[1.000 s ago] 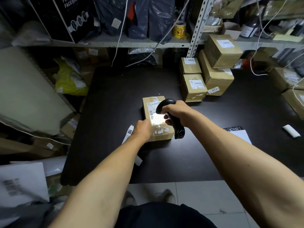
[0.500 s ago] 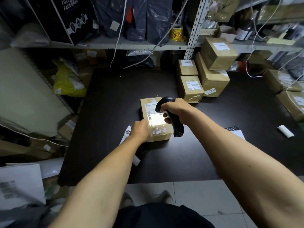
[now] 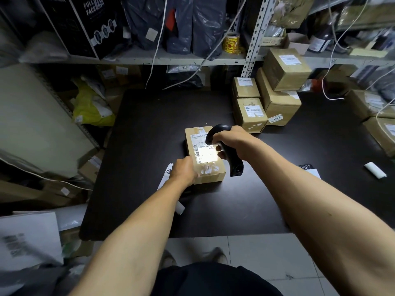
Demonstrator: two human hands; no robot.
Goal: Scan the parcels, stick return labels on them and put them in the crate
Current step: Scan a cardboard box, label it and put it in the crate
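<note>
A small cardboard parcel (image 3: pixel 210 174) lies flat in the middle of the black table (image 3: pixel 149 129), its white shipping label lit by a bright patch of light. My right hand (image 3: pixel 233 142) grips a black handheld scanner (image 3: pixel 232 161), held just above the parcel's right side and aimed at the label. My left hand (image 3: pixel 184 170) holds the parcel at its near left corner. A strip of white return labels (image 3: pixel 168 171) lies on the table under my left wrist, mostly hidden.
Several labelled cardboard boxes (image 3: pixel 250 114) are stacked at the table's back right, more at the far right edge (image 3: pixel 382 133). A white roll (image 3: pixel 375 173) and a sheet of paper (image 3: pixel 313 173) lie on the right. Shelves with bags stand behind; clutter fills the left floor.
The scanner's light patch has slid a little along the parcel's label. Both hands stay on the parcel and scanner.
</note>
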